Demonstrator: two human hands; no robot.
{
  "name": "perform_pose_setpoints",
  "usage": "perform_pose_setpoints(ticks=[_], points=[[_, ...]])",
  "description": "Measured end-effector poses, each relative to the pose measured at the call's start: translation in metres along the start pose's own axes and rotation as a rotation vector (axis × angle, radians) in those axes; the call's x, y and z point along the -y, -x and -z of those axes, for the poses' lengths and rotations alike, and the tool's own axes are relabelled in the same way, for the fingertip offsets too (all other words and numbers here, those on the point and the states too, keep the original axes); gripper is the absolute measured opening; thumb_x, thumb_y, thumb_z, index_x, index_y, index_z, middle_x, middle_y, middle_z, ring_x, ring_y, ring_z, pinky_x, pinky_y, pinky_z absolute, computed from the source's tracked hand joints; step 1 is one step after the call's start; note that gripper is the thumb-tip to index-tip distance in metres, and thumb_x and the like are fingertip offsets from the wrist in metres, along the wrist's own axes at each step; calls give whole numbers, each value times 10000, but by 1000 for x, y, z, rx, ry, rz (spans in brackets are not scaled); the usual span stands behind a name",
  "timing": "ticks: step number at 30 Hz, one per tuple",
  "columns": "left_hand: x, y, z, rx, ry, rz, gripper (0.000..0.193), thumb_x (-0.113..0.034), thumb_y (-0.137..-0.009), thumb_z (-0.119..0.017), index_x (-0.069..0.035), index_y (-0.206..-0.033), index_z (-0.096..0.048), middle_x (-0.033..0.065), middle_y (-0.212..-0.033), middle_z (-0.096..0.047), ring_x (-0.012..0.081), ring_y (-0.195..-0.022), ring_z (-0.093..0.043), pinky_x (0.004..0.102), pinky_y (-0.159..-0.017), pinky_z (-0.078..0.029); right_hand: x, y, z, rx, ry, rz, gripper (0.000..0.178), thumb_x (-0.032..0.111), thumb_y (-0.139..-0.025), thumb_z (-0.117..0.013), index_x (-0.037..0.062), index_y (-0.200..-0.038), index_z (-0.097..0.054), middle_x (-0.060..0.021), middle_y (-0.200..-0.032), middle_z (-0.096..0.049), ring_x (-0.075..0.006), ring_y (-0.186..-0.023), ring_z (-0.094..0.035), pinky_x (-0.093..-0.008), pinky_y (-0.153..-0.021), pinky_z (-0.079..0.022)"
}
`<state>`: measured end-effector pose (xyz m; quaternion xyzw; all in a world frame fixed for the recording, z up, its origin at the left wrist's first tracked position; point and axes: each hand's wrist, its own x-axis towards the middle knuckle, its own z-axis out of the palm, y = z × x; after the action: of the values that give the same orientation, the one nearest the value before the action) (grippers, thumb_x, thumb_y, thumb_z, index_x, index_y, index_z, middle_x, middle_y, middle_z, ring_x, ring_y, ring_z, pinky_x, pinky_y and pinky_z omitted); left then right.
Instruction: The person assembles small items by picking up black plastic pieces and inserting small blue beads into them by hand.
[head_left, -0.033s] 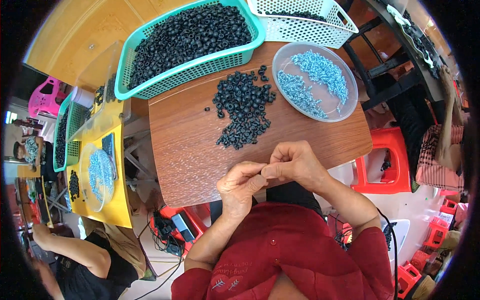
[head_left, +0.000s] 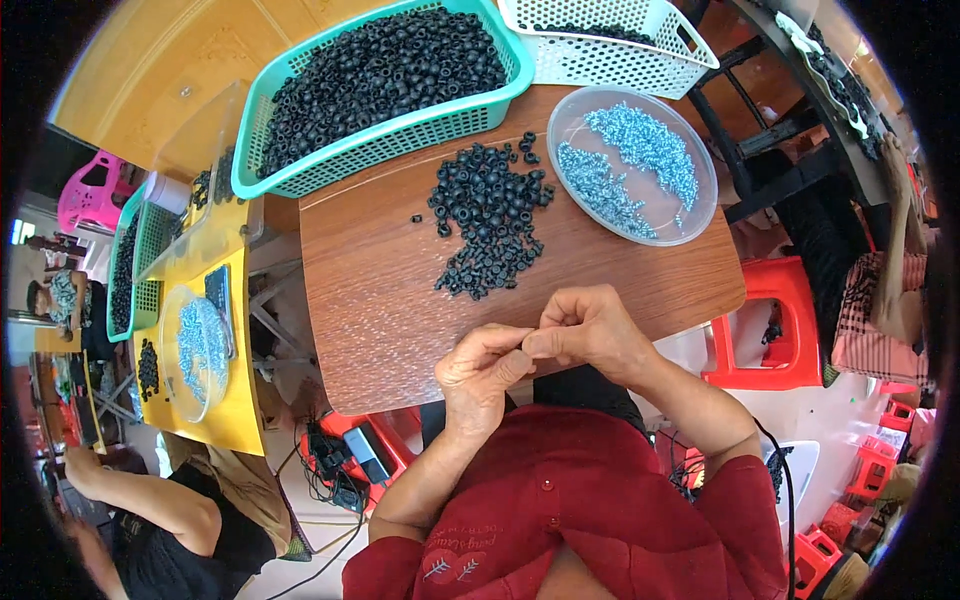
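Black ring-shaped pieces (head_left: 488,195) are lying heaped on a brown wood-grain table (head_left: 375,270), beyond the left hand (head_left: 474,375) and right hand (head_left: 595,330), whose fingertips are pinching closed, anything held being hidden. A turquoise perforated basket (head_left: 400,138) is standing behind, a red plastic stool (head_left: 770,378) rightward on pale floor (head_left: 845,412).

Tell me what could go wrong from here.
The loose black rings lie on the table with no tray around them, so a nudge might scatter them. The open tub of blue pieces sits near the table's right edge; a knock could spill it. Any tiny part pinched between the left hand and right hand could slip.
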<state>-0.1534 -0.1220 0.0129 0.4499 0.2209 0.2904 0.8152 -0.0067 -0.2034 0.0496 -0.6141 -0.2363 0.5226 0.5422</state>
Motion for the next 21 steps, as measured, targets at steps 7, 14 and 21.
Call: perform_pose_setpoints(ticks=[7, 14, 21], points=[[9, 7, 23, -16, 138, 74, 189, -22, -799, -685, 26, -973, -627, 100, -904, -640, 153, -731, -613, 263, -653, -529, -18, -4, -12, 91, -83, -132, 219, 178, -785, -741, 24, -723, -598, -8, -634, -581, -46, -520, -492, -191, -430, -350], [4, 4, 23, 35, 439, 161, 196, -4, -780, -690, 34, -962, -626, 121, -907, -641, 199, -760, -623, 285, -667, -531, 1, 2, -24, 93, -220, -9, 173, 128, -797, -717, 29, -760, -580, -20, -698, -602, -71, -622, -562, -193, -557, -454], [-3, 6, 25, 7, 36, -38, 193, 68, -772, -666, 56, -963, -636, 134, -925, -633, 185, -824, -607, 300, -733, -529, -3, -1, -20, 64, 102, 38, 91, 58, -814, -669, 10, -805, -593, -30, -752, -617, -73, -705, -573, -232, -635, -482]])
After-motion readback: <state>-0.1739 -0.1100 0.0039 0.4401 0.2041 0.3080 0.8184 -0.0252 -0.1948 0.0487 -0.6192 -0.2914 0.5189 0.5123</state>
